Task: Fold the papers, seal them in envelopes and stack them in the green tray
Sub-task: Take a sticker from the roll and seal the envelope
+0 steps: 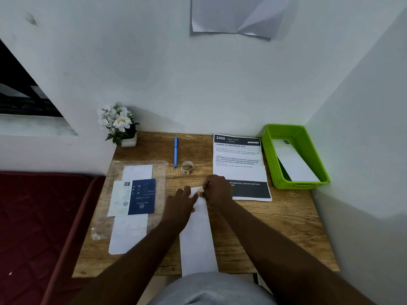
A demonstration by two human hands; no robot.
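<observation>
On wooden desk (275, 221): left hand (184, 200) flat on white envelope (198, 238), right hand (217, 188) pinching its far end; green tray (269, 157) holds another envelope.

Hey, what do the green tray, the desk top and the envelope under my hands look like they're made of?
Green tray: looks like moulded plastic, slightly glossy, with slotted walls and an even bright colour.
Desk top: wood or a wood-look laminate; brown grain shows, but which one cannot be told.
Envelope: plain white matte paper, lying flat, with the left hand and right hand pressing at its far end.
</observation>
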